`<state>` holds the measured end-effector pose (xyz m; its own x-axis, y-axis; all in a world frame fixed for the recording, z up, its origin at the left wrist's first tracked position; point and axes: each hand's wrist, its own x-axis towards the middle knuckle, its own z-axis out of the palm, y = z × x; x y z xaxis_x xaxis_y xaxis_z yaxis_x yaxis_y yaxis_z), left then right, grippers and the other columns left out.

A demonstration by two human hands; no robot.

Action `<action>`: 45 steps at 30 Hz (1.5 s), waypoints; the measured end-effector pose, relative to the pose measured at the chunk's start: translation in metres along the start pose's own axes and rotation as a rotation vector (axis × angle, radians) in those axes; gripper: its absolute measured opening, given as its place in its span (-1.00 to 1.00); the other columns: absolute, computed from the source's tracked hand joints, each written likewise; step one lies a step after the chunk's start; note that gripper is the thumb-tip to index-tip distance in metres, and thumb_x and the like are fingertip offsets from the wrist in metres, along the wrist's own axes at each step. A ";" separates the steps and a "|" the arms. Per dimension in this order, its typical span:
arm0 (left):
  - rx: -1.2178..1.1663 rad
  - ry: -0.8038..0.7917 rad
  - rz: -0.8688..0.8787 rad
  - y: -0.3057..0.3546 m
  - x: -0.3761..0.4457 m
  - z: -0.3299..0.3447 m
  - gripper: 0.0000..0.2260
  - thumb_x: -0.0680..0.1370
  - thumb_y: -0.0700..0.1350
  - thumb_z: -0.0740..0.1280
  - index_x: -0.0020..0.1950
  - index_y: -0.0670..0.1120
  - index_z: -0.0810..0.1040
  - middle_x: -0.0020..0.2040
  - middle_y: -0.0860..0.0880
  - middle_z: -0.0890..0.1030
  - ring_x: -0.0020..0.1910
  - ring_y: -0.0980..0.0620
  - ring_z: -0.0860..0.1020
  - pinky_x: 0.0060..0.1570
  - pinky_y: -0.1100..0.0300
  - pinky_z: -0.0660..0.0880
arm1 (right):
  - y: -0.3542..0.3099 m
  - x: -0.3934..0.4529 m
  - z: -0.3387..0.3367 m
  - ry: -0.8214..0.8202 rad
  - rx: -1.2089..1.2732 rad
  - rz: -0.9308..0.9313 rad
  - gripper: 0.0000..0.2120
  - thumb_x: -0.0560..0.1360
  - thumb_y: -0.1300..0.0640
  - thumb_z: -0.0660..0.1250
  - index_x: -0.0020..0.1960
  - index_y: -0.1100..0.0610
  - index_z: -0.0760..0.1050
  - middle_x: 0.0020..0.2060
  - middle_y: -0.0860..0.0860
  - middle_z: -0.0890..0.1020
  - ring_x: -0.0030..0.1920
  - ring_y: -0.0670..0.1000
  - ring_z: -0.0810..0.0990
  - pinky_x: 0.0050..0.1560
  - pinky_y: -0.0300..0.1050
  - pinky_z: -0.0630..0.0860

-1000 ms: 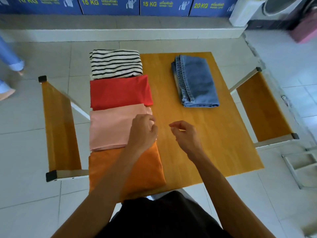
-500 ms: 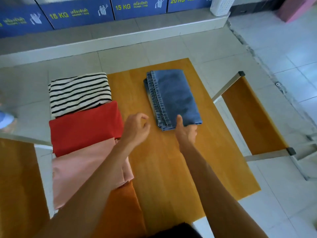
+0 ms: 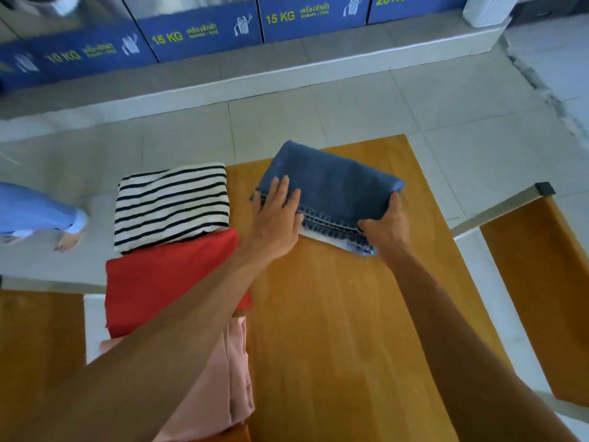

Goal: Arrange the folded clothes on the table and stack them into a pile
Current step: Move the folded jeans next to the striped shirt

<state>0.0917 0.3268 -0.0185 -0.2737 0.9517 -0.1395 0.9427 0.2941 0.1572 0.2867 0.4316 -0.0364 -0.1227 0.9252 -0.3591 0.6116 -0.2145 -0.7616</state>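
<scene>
Folded blue jeans [image 3: 334,186] lie at the far middle of the wooden table [image 3: 344,330], turned at an angle. My left hand [image 3: 277,221] presses flat on their near left corner. My right hand [image 3: 387,226] grips their near right edge, fingers wrapped around the fold. Along the table's left side lie a black-and-white striped top [image 3: 172,204], a red garment [image 3: 159,282] and a pink one [image 3: 236,378], partly hidden under my left forearm. A sliver of orange cloth [image 3: 236,433] shows at the bottom edge.
Wooden benches stand to the left [image 3: 38,330] and right [image 3: 541,282] of the table. Another person's leg and foot [image 3: 41,218] are on the tiled floor at the left. Blue panels marked 15 KG [image 3: 204,36] line the raised step behind.
Both hands have reached forward from the table's middle onto the jeans and taken hold; the jeans now lie turned at an angle. The camera has tilted forward.
</scene>
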 end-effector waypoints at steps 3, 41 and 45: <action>0.051 -0.026 -0.060 -0.019 -0.005 0.017 -0.47 0.67 0.03 0.02 0.60 -0.03 -0.06 0.61 -0.14 -0.13 0.59 -0.10 -0.17 0.52 -0.18 -0.13 | -0.019 0.030 0.005 -0.110 -0.013 -0.073 -0.26 0.38 0.21 0.33 0.52 -0.08 0.21 0.07 -0.09 0.60 0.04 0.07 0.61 -0.11 -0.03 0.57; -0.261 0.000 -0.547 -0.096 -0.040 0.014 -0.35 0.60 0.24 -0.03 0.55 -0.18 0.14 0.58 -0.14 0.15 0.58 -0.09 0.04 0.51 -0.19 -0.04 | -0.070 0.060 0.057 -0.247 -0.244 -0.211 -0.52 0.48 0.28 0.19 0.37 0.02 0.38 -0.01 0.07 0.64 -0.04 0.14 0.65 -0.06 0.13 0.66; -0.321 -0.045 -0.544 -0.098 -0.041 0.011 -0.34 0.61 0.24 -0.02 0.56 -0.18 0.09 0.60 -0.13 0.08 0.59 -0.07 -0.03 0.51 -0.19 -0.11 | -0.076 0.062 0.053 -0.278 -0.272 -0.189 -0.52 0.49 0.31 0.23 0.39 0.06 0.38 0.07 0.10 0.63 0.03 0.18 0.63 -0.02 0.12 0.66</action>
<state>0.0128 0.2581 -0.0389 -0.6827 0.6562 -0.3215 0.5654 0.7531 0.3364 0.1911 0.4890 -0.0291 -0.4350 0.8129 -0.3872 0.7377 0.0752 -0.6710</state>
